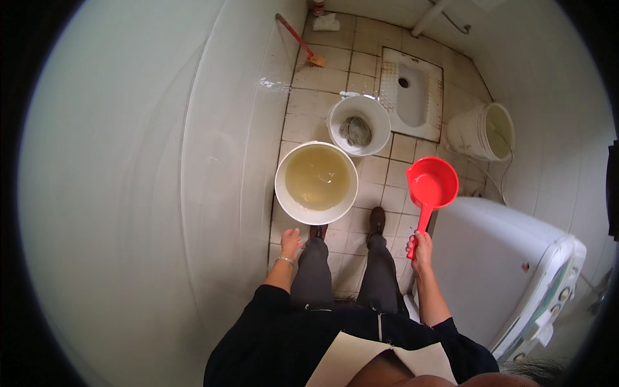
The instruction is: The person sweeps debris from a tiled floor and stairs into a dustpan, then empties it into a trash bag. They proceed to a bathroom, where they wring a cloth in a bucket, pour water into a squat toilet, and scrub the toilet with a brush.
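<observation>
My right hand (422,249) grips the handle of a red plastic water dipper (436,181), its bowl facing up with what may be a little water in it. Low on the left, my left hand (291,242) hangs with nothing in it, its fingers partly hidden from this angle. Just beyond it stands a white plastic bucket (282,198) holding murky yellowish water (316,176). Behind that bucket, and close against it, is a second white bucket (382,109) with a grey wet cloth (356,131) at its bottom.
A squat toilet (412,101) is set in the tiled floor (309,101). At right are a washing machine (488,261) and a stack of white buckets (476,133) with a hose. A red-handled brush (300,41) leans on the left wall (227,145). A white bag (326,22) lies at the back.
</observation>
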The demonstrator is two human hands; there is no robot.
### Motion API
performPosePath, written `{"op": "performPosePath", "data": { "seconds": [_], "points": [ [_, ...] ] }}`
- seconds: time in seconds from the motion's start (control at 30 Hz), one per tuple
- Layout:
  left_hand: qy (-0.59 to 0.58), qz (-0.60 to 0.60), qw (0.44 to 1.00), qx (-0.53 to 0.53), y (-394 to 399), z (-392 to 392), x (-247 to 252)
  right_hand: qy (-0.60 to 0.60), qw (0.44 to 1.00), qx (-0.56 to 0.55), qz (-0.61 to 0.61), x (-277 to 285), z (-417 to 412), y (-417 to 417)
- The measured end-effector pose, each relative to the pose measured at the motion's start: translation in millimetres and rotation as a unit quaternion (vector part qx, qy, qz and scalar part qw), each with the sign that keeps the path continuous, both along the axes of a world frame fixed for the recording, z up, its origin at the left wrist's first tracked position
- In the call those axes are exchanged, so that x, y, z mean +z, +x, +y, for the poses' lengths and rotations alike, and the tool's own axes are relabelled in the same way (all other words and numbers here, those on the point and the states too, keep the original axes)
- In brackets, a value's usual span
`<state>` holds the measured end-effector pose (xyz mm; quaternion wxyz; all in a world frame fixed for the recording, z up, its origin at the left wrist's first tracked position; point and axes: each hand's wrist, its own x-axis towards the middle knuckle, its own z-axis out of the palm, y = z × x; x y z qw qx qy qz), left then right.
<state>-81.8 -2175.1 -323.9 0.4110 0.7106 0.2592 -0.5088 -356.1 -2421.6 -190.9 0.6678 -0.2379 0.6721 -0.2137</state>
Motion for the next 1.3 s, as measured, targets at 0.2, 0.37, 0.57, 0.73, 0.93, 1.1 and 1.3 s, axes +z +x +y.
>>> {"op": "performPosePath", "data": {
  "seconds": [0.2, 0.37, 0.57, 0.73, 0.93, 1.1, 1.3],
  "points": [
    [-0.047, 0.059, 0.988, 0.135, -21.5, -59.4, -41.3, 0.045, 0.995, 0.088, -0.021, -14.0, -50.7, 2.4],
    [-0.041, -0.114, 0.957, 0.262, -44.7, -74.3, -62.1, 0.037, 0.947, 0.316, 0.031, 0.9, -88.0, 9.1],
    [0.052, -0.175, 0.943, 0.278, -69.0, -63.2, -105.6, -0.44, 0.494, 0.74, 0.119, -2.0, -121.7, 56.1],
    [0.145, -0.282, 0.922, 0.223, -143.1, -119.1, -115.4, -0.482, 0.198, 0.811, 0.266, -63.3, -93.9, 124.3],
    [0.02, -0.232, 0.891, 0.389, -183.8, -134.4, -105.0, -0.328, 0.197, 0.875, 0.296, -133.1, -44.8, 141.1],
    [0.138, -0.273, 0.922, 0.239, -228.1, -95.5, -71.2, -0.074, 0.528, 0.836, 0.133, -125.6, -46.4, 121.7],
    [0.154, -0.292, 0.904, 0.271, -304.1, 24.5, -34.3, -0.05, 0.645, 0.762, 0.032, -70.9, -60.2, 92.9]
  ]
}}
